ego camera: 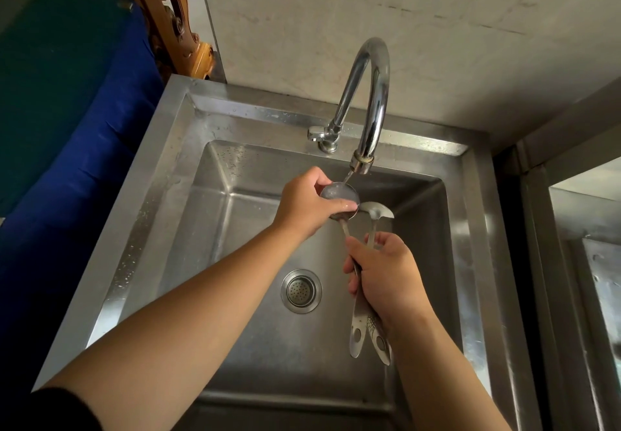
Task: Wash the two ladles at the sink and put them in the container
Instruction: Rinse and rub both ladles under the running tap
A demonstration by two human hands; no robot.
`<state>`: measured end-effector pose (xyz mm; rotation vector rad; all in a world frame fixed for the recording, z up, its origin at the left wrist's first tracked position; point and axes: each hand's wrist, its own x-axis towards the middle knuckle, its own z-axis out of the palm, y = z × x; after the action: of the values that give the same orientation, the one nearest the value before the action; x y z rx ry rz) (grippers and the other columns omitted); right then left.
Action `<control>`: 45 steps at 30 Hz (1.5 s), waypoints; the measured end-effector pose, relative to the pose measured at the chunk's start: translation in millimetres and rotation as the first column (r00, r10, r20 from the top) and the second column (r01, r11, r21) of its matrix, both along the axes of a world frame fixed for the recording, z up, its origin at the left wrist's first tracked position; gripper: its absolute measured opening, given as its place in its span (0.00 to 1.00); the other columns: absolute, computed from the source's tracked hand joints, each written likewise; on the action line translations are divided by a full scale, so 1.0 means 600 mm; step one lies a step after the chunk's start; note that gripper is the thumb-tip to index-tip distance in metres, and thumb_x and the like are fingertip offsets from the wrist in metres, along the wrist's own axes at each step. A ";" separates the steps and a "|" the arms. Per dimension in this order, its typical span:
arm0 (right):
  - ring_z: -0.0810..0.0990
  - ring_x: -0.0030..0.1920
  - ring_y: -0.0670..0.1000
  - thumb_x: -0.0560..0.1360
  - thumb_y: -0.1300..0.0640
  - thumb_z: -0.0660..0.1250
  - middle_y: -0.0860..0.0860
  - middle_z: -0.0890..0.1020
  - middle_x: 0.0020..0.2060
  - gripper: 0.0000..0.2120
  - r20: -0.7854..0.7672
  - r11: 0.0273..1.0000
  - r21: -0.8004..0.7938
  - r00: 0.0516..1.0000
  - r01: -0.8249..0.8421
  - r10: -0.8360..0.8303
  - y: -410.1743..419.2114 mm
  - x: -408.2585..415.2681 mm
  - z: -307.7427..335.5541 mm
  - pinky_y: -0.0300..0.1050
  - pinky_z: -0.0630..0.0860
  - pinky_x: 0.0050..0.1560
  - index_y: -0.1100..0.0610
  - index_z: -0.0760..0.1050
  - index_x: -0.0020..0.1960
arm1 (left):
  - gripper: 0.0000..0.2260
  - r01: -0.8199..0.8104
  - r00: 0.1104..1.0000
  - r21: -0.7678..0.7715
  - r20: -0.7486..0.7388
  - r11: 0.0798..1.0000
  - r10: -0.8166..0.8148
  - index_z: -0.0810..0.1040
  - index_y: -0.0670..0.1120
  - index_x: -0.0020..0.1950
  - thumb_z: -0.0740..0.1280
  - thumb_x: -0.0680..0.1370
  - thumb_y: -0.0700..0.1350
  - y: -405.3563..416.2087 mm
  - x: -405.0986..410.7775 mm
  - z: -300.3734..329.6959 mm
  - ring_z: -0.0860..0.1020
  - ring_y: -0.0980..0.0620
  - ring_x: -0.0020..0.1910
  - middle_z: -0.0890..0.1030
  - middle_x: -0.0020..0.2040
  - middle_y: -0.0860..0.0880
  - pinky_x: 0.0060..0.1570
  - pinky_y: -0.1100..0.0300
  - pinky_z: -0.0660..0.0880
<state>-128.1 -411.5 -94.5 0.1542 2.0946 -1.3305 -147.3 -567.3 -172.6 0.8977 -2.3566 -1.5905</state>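
Note:
Two steel ladles are held together over the steel sink (235, 215). My right hand (386, 272) is wrapped around both handles, whose flat ends stick out below it. The first ladle's bowl (339, 193) sits under the faucet spout (362, 162), and a thin stream of water runs into it. My left hand (304, 205) grips that bowl from the left, fingers around its rim and underside. The second ladle's bowl (376, 209) hangs just to the right, out of the stream. No container is in view.
The curved chrome faucet (369, 94) rises from the sink's back ledge, with its lever (316, 134) at the left. A round drain strainer (301, 291) sits in the basin floor. A blue cloth-covered surface (67, 128) lies left; a steel counter (588, 229) stands right.

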 end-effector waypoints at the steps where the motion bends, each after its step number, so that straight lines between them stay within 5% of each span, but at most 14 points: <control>1: 0.72 0.18 0.46 0.80 0.57 0.66 0.48 0.78 0.21 0.12 -0.002 1.000 0.001 1.000 -0.006 0.006 0.000 0.000 -0.001 0.38 0.72 0.21 0.67 0.76 0.53 | 0.19 -0.019 1.000 -0.056 -0.011 0.998 0.019 0.72 0.51 0.34 0.82 0.63 0.53 -0.002 -0.002 0.000 0.69 0.59 0.28 0.75 0.31 0.55 0.26 0.69 0.65; 5: 0.73 0.18 0.46 0.80 0.55 0.67 0.49 0.80 0.23 0.13 0.015 0.999 -0.045 1.000 0.021 -0.021 -0.002 -0.001 -0.004 0.39 0.71 0.20 0.65 0.74 0.57 | 0.11 -0.100 0.987 -0.055 -0.131 0.993 0.092 0.79 0.49 0.34 0.77 0.70 0.53 -0.012 -0.005 0.000 0.75 0.60 0.29 0.82 0.32 0.55 0.30 0.70 0.68; 10: 0.73 0.19 0.47 0.80 0.54 0.68 0.49 0.81 0.27 0.16 0.029 0.992 -0.104 0.997 0.073 -0.070 0.000 -0.004 -0.014 0.42 0.69 0.21 0.64 0.71 0.60 | 0.05 -0.085 0.987 0.173 -0.123 0.981 0.107 0.83 0.55 0.39 0.72 0.76 0.49 -0.028 0.010 0.004 0.77 0.62 0.31 0.82 0.30 0.60 0.38 0.61 0.76; 15: 0.74 0.19 0.47 0.81 0.52 0.67 0.48 0.81 0.27 0.17 0.066 0.987 -0.116 0.993 0.108 -0.101 0.003 -0.003 -0.025 0.41 0.72 0.21 0.66 0.72 0.58 | 0.06 -0.089 0.982 0.447 -0.109 0.890 0.153 0.84 0.52 0.44 0.71 0.78 0.41 -0.029 0.023 0.010 0.78 0.59 0.28 0.83 0.31 0.54 0.33 0.66 0.77; 25: 0.73 0.20 0.47 0.81 0.51 0.67 0.49 0.82 0.28 0.13 0.102 0.974 -0.161 0.984 0.158 -0.143 0.006 0.004 -0.017 0.40 0.72 0.22 0.61 0.72 0.53 | 0.05 -0.156 0.966 0.666 -0.053 0.730 0.255 0.85 0.48 0.46 0.71 0.78 0.40 -0.010 0.029 -0.005 0.80 0.50 0.31 0.83 0.36 0.44 0.46 0.49 0.80; 32: 0.71 0.18 0.47 0.82 0.52 0.65 0.49 0.78 0.23 0.14 0.183 0.977 -0.167 0.978 0.136 -0.105 -0.001 0.013 -0.002 0.39 0.71 0.20 0.65 0.74 0.53 | 0.08 -0.203 0.942 0.731 -0.037 0.652 0.334 0.87 0.48 0.37 0.73 0.75 0.40 -0.022 0.048 -0.004 0.78 0.55 0.29 0.84 0.34 0.49 0.30 0.65 0.76; 39: 0.67 0.17 0.47 0.83 0.55 0.62 0.49 0.75 0.20 0.09 0.418 0.942 -0.236 0.900 0.239 -0.123 -0.005 0.011 0.000 0.36 0.65 0.16 0.62 0.72 0.51 | 0.05 -0.219 0.952 0.649 -0.023 0.728 0.306 0.86 0.48 0.37 0.75 0.74 0.43 -0.031 0.052 0.000 0.77 0.55 0.28 0.83 0.33 0.48 0.29 0.65 0.75; 45: 0.70 0.19 0.47 0.83 0.56 0.62 0.50 0.79 0.26 0.07 0.304 0.935 -0.246 0.936 0.255 -0.176 -0.002 0.010 -0.018 0.38 0.68 0.19 0.60 0.70 0.53 | 0.02 -0.219 0.960 0.658 0.013 0.720 0.280 0.84 0.46 0.43 0.73 0.76 0.42 -0.015 0.043 -0.005 0.78 0.55 0.28 0.84 0.34 0.50 0.33 0.62 0.78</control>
<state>-122.0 -412.8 -105.1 0.4360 1.6697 -1.6214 -121.7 -576.3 -175.7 1.1664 -1.5009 -2.3089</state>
